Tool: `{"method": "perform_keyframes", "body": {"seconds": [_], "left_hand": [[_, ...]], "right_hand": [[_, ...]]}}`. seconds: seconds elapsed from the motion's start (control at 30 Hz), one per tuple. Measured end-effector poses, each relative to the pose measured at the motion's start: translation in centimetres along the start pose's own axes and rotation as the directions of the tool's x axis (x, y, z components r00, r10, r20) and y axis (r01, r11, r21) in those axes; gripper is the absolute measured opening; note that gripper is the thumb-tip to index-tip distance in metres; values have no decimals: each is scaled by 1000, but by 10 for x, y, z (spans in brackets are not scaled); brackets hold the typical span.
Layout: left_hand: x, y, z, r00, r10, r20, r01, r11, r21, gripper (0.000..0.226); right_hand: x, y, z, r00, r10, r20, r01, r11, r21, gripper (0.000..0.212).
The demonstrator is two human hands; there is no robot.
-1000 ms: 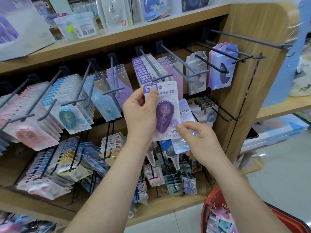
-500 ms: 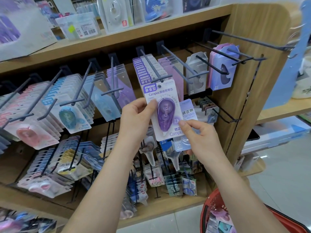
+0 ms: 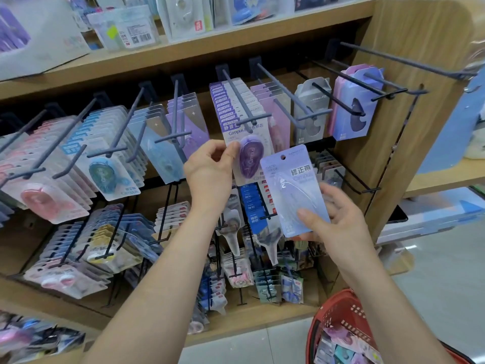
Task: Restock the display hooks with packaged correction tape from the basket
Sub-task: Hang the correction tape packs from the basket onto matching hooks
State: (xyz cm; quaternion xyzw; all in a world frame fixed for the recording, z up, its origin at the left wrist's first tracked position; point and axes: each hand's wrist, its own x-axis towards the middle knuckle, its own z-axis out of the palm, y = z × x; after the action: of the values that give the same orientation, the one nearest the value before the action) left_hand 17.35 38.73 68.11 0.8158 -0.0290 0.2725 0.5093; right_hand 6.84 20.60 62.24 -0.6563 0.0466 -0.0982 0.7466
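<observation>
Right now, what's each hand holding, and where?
Left hand pinches the purple pack at its left edge; right hand grips the pale blue pack by its lower end.

free: top-right hook [image 3: 404, 59] | blocked: purple-pack hook [image 3: 237, 97], nearly full to tip

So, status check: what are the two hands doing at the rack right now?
Left hand pinches purple pack at front of hook. Right hand holds pale blue pack, not yet hung. More packs wait in red basket.
</observation>
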Motion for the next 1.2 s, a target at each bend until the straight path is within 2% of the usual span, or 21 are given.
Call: {"method": "perform_keyframes", "body": {"seconds": [0.07,0.17,0.23,0.3,0.37,0.47,0.57,0.77,0.83,0.9,1.03,1.2], "left_hand": [[-5,1,-4,1000,-22,-6,22,999,-38,15],[-23,8,-19,998,-56,-39,51,991,-125,13],[-40,14,-33,993,-69,94,89,970,-227,13],[-58,18,-49,971,-50,234,110,962,-249,8],[-70,14,-66,963,-72,260,135,963,-231,10],[-80,-1,-100,974,-137,183,176,959,-222,21],[-91,-17,-143,973,-208,99,223,957,-187,20],[-110,-56,-241,943,-320,-93,304,940,-157,25],[-117,-70,-279,938,-317,-142,292,941,-173,25],[-122,-84,-318,934,-311,-174,281,943,-176,25],[-121,-109,-396,942,-298,-153,283,952,-113,19],[-102,-131,-457,936,-319,-149,293,941,-172,13]], "right_hand": [[-1,2,-4,998,30,54,-29,999,-16,31],[0,1,-6,987,44,154,-38,998,-41,29],[0,-3,-2,972,36,232,-22,998,-63,28],[3,-6,6,952,28,304,0,996,-92,27],[4,-8,19,929,27,369,25,990,-136,27],[2,-5,47,906,53,420,6,990,-138,32],[-9,4,86,885,106,453,-62,992,-110,20],[-48,31,182,734,233,638,-2,940,-342,15],[-68,39,221,678,274,682,-32,938,-345,16],[-92,46,262,655,291,698,-97,948,-303,17],[-134,57,340,680,290,673,-212,957,-198,19],[-160,58,413,740,296,604,-278,952,-127,18]]}}
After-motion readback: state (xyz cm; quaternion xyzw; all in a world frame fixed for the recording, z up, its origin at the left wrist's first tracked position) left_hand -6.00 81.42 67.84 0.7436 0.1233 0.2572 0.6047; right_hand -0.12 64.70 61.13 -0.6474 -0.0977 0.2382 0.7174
